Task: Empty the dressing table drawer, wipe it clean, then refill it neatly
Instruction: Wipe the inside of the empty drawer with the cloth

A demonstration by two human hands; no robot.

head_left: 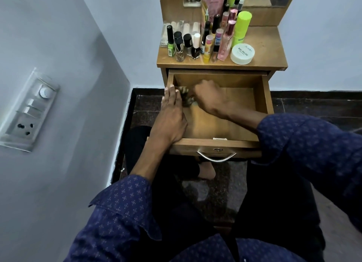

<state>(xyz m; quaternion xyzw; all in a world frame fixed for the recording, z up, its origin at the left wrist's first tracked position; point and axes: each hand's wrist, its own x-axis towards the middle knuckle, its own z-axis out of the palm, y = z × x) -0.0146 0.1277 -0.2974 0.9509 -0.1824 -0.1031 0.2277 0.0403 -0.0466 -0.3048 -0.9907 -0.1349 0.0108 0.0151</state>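
The wooden drawer [262, 97] of the dressing table is pulled out, its floor bare. My left hand [170, 116] lies along the drawer's left wall with fingers straight, resting on its edge. My right hand [207, 97] is inside the drawer near the left back corner, fingers curled round a crumpled patterned cloth [186, 97], which is partly hidden between the two hands. On the tabletop [266, 52] stand several nail polish bottles [184, 44], slim tubes and perfume bottles [225, 40], a lime green can [242, 26] and a round white jar [242, 53].
A metal handle [216, 157] and a lock sit on the drawer front. A grey wall with a switch panel [29, 112] is close on the left. Dark stone floor [305, 107] lies beside and under the table. My knees are below the drawer.
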